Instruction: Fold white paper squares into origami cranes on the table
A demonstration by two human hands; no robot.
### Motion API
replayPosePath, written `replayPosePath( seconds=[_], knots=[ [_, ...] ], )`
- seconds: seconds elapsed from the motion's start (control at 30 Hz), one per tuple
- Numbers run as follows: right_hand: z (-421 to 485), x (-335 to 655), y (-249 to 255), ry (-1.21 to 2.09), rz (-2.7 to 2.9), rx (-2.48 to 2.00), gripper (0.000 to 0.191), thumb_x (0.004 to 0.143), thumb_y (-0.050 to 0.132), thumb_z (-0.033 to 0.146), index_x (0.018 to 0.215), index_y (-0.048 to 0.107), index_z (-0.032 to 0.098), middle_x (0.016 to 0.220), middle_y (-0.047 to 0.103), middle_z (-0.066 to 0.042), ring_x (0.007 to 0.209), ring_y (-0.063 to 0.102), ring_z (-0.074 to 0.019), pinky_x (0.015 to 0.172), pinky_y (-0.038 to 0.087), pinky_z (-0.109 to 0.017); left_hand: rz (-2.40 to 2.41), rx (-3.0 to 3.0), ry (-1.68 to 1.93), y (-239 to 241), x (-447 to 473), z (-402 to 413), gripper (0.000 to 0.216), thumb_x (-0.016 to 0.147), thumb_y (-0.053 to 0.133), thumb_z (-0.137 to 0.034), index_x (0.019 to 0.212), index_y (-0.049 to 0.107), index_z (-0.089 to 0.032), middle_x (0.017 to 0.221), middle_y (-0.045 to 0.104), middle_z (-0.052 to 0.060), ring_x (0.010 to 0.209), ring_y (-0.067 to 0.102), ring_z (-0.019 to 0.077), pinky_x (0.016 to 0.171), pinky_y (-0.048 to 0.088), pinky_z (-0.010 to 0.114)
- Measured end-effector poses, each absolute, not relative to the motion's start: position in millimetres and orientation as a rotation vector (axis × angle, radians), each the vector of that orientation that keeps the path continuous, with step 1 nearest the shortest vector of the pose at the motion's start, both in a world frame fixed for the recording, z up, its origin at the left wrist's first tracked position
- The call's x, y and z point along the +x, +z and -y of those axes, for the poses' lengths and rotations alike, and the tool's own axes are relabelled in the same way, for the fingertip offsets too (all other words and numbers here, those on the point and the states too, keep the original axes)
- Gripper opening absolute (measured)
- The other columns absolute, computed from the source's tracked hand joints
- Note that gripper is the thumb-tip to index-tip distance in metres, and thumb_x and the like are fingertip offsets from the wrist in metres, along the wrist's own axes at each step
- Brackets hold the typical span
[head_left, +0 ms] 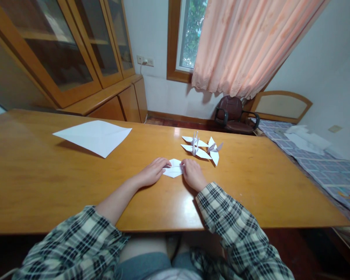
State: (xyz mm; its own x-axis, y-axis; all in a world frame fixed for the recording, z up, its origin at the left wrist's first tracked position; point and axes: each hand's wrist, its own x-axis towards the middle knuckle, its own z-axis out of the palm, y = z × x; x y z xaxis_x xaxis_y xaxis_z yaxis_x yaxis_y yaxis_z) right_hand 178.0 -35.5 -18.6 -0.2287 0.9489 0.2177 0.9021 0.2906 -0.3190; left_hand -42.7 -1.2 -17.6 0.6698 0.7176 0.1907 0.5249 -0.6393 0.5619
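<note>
On the desk (46, 186), the left hand (153, 171) and right hand (193, 174) press a folded paper (174, 168) flat between them. Each grip is curled almost closed, with fingertips on the paper's ends. It looks light, thin and easy to crumple, so hold its edges softly. Behind it sit two cranes (196, 147) and a big sheet (95, 136).

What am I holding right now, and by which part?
A folded paper lying on the table: the left hand holds its left end and the right hand its right end, fingertips on top.
</note>
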Motion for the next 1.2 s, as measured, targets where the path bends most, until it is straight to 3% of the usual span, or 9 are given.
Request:
replayPosePath(
  seconds=[0.3, 0.47, 0.63, 0.8, 1.2],
  knots=[
    [15.8, 166.9, -13.0, 0.13, 2.166, -1.559, 0.027, 0.094, 0.05, 0.032, 0.114, 0.063, 0.02, 0.103, 0.059, -0.009, 0.099, 0.048, -0.0243, 0.085, 0.035, -0.036, -0.974, 2.389, 0.487, -9.8, -44.0, -8.6, 0.03, 0.08, 0.045, -0.01, 0.108, 0.052, -0.02, 0.111, 0.057, 0.006, 0.111, 0.049, 0.0211, 0.102, 0.039, 0.039],
    [12.5, 164.8, -16.7, 0.129, 2.197, -1.571, 0.029, 0.089, 0.058, 0.035, 0.114, 0.065, 0.022, 0.107, 0.057, -0.009, 0.101, 0.046, -0.0253, 0.086, 0.034, -0.037, -1.108, 2.334, 0.595, -10.4, -37.1, -7.1, 0.027, 0.075, 0.051, -0.013, 0.102, 0.051, -0.019, 0.103, 0.059, 0.005, 0.101, 0.054, 0.0213, 0.092, 0.045, 0.037],
    [9.0, 165.1, -21.5, 0.19, 2.167, -1.542, 0.026, 0.088, 0.06, 0.033, 0.112, 0.066, 0.023, 0.105, 0.057, -0.008, 0.099, 0.046, -0.0242, 0.086, 0.034, -0.037, -1.37, 2.344, 0.819, -23.9, -17.3, -5.7, 0.023, 0.088, 0.049, -0.024, 0.109, 0.053, -0.017, 0.103, 0.058, 0.008, 0.099, 0.053, 0.0229, 0.092, 0.044, 0.04],
    [5.9, 166.1, -26.1, 0.285, 2.109, -1.493, 0.026, 0.087, 0.062, 0.031, 0.111, 0.066, 0.022, 0.104, 0.058, -0.008, 0.097, 0.048, -0.0234, 0.085, 0.037, -0.037, -1.487, 2.53, 0.771, -31.7, -9.2, -5.3, 0.028, 0.089, 0.05, -0.023, 0.115, 0.061, -0.018, 0.104, 0.055, 0.009, 0.1, 0.049, 0.0245, 0.093, 0.043, 0.041],
    [-1.6, 170.8, -33.4, 0.354, 1.996, -1.37, 0.019, 0.084, 0.055, 0.008, 0.09, 0.071, 0.017, 0.088, 0.069, -0.006, 0.087, 0.058, -0.018, 0.081, 0.043, -0.029, -1.363, 2.57, 0.759, -21.3, -12.7, -5.4, 0.018, 0.09, 0.052, -0.021, 0.101, 0.066, -0.017, 0.097, 0.06, 0.008, 0.096, 0.05, 0.0233, 0.088, 0.045, 0.038]
  ],
)
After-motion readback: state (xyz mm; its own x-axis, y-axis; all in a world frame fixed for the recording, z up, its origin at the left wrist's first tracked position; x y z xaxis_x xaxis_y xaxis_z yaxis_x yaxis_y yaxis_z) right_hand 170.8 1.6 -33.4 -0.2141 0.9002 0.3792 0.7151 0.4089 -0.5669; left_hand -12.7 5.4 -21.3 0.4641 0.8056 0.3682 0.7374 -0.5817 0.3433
